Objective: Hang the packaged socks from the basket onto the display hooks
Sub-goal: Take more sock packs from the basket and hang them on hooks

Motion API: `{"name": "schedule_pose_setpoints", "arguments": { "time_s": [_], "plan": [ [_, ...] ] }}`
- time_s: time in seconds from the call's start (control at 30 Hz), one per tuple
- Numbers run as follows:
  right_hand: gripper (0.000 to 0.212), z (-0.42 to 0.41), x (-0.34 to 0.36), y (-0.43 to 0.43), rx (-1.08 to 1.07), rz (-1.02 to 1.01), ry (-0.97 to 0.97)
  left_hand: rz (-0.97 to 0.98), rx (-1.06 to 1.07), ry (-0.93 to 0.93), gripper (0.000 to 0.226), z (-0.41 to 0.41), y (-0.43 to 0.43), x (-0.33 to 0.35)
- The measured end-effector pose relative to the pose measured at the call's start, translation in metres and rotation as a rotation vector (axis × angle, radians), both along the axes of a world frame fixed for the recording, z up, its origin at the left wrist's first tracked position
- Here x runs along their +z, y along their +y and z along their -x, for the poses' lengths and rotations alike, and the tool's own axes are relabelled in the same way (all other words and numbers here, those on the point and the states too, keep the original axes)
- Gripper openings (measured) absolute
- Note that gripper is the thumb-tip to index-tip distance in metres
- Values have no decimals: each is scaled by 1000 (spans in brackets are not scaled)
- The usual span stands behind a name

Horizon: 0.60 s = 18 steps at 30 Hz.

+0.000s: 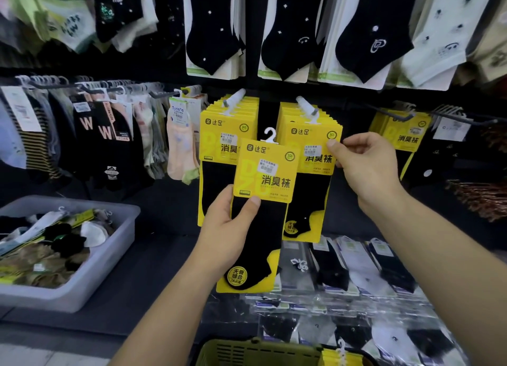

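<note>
My left hand (229, 229) grips a yellow-carded pack of black socks (263, 190) upright in front of the display, its white hanger hook (270, 135) free in the air. My right hand (365, 165) pinches the right edge of the front pack in the right-hand hanging stack (310, 137). That stack hangs on a white-tipped display hook (306, 104). A second yellow stack (219, 135) hangs on the hook to its left (236, 96). The green basket (255, 352) sits at the bottom edge with yellow packs (333, 358) in it.
A grey bin (109, 245) of loose socks stands at the left on the dark counter. Bagged socks (356, 269) lie flat below the hooks. More socks hang on rails at left (104, 124), above (288, 36), and at right (403, 129).
</note>
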State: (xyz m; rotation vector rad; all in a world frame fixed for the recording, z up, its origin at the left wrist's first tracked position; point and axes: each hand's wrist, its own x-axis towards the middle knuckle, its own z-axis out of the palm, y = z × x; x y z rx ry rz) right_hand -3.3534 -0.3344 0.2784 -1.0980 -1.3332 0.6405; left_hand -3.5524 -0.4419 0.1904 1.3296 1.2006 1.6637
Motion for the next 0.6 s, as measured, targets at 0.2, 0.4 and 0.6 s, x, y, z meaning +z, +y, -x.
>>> {"name": "schedule_pose_setpoints", "arguments": {
  "time_s": [0.2, 0.4, 0.6],
  "plan": [
    [12, 2, 1, -23, 229, -81, -103, -5, -99, 106, 23, -14, 4, 0],
    [10, -6, 16, -21, 314, -121, -242, -8, -154, 124, 18, -32, 11, 2],
    [21, -2, 41, 8, 125, -160, -262, -22, 33, 206, 9, -41, 39, 16]
  ]
}}
